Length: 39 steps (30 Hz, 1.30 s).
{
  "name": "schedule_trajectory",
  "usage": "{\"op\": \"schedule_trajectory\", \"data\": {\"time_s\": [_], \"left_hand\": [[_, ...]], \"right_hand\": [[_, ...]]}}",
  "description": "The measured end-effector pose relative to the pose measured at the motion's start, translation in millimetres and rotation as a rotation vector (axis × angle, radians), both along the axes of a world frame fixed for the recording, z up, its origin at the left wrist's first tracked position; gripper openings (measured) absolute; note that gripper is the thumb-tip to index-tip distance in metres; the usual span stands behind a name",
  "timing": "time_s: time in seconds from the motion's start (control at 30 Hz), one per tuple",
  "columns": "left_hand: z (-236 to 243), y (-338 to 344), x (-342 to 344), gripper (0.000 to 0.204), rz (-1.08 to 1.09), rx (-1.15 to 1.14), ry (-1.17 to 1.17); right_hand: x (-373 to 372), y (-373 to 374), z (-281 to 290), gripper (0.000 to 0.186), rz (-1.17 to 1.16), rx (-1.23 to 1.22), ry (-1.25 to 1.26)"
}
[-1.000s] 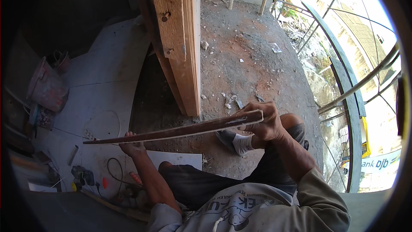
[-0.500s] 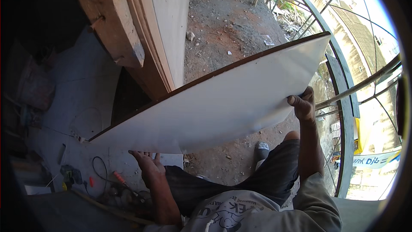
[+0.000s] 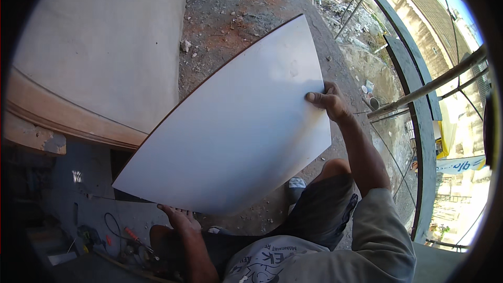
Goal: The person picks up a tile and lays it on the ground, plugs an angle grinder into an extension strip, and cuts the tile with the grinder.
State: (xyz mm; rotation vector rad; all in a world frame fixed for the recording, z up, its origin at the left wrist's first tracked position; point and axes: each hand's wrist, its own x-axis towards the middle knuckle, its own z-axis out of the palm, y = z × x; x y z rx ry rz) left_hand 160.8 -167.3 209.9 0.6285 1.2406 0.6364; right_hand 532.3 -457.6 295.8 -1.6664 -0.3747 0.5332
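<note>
The white panel [image 3: 225, 126], edge-on a second ago, now shows you its broad face, your right hand [image 3: 334, 104] now lays its thumb over that face, and the wooden frame [image 3: 84, 115] shifts in view from right to left of your left hand [image 3: 182, 221].

panel [image 3: 225, 120] ctr | wall [image 3: 115, 36] L | plank [image 3: 427, 178] R | dirt [image 3: 241, 0] beyond | tools [image 3: 131, 233] lwr L

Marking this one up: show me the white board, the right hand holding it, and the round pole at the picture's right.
White board [image 3: 225, 126]: head view, middle of its broad face.
Right hand [image 3: 335, 105]: head view, middle of the hand, behind the thumb.
Round pole [image 3: 434, 84]: head view, partway along its shaft.
</note>
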Motion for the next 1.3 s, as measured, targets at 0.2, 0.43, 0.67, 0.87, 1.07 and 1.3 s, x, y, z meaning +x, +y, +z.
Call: {"op": "schedule_trajectory", "data": {"time_s": [0.2,0.43,0.67,0.87,1.07,1.3], "left_hand": [[-35.9,-13.3,58.6,0.076,0.000,0.004,-0.025],[-100.0,-2.7,133.1,0.068,-0.101,-0.079,-0.068],[-189.7,23.4,158.7,0.039,-0.034,0.043,0.136],[-195.5,9.2,154.0,0.037,-0.058,0.099,0.093],[-215.7,2.3,158.5,0.039,-0.081,-0.019,0.092],[-189.8,-6.6,190.2,0.040,-0.134,-0.033,0.087]], "right_hand": [[53.5,-17.2,-53.2,0.055,-0.042,0.003,0.092],[103.1,-27.9,-110.4,0.056,-0.141,-0.100,0.123],[122.7,-26.2,-180.6,0.054,-0.211,-0.198,0.119],[117.2,-33.8,-220.3,0.054,-0.186,-0.549,0.035],[109.0,-48.4,-241.6,0.063,-0.189,-0.962,-0.084],[108.1,-80.1,-244.6,0.066,-0.219,-0.888,0.082]]}}
